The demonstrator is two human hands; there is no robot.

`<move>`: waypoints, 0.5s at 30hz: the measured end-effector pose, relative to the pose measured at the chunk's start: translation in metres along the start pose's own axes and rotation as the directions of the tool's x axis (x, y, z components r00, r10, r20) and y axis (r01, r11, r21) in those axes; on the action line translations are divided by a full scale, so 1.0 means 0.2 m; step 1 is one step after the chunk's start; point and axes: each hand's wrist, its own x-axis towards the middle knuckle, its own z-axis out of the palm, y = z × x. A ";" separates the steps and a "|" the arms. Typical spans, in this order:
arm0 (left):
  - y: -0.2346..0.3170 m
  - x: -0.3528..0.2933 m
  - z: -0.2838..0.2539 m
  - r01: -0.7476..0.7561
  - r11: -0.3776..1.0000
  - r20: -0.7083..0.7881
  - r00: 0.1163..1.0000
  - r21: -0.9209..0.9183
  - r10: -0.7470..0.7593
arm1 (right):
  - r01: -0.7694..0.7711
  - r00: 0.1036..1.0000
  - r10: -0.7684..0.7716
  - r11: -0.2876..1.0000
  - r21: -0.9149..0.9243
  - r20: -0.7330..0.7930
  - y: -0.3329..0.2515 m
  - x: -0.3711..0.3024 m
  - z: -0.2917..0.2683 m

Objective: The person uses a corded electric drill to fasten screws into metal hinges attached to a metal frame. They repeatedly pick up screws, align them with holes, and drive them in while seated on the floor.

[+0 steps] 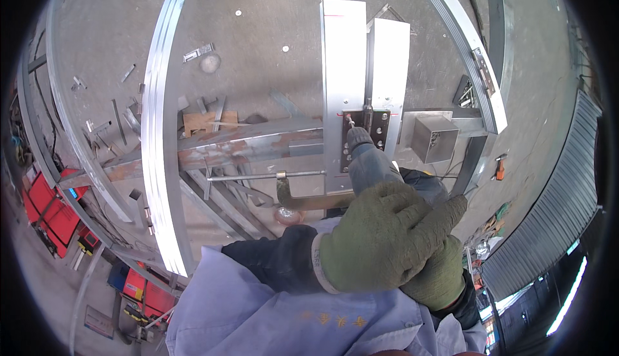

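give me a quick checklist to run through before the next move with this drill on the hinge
1. Bit on its spot: ok, the drill points at the upper left part of the dark hinge.
2. Hinge spans both strips: ok, it lies across the left white strip and right white strip.
3. Fingers clear of the bit: ok, the left hand lies over the drill's rear, behind the chuck.
4. Right hand on the handle: cannot tell, the left hand covers much of it.
5. Clamp tight: cannot tell, its hold is hidden.
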 end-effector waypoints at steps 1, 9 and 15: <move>0.00 0.01 0.00 0.000 1.000 -0.002 1.000 0.000 0.000 | 0.003 1.000 -0.003 1.000 -0.010 0.002 0.00 0.00 -0.01; 0.00 0.06 0.01 0.064 0.995 -0.002 0.998 -0.082 -0.065 | -0.024 0.998 0.022 0.999 0.047 0.051 -0.03 0.06 -0.09; -0.01 0.06 0.00 0.031 0.997 -0.021 0.999 -0.064 -0.032 | 0.022 0.993 -0.021 1.000 -0.009 0.119 0.01 0.06 -0.12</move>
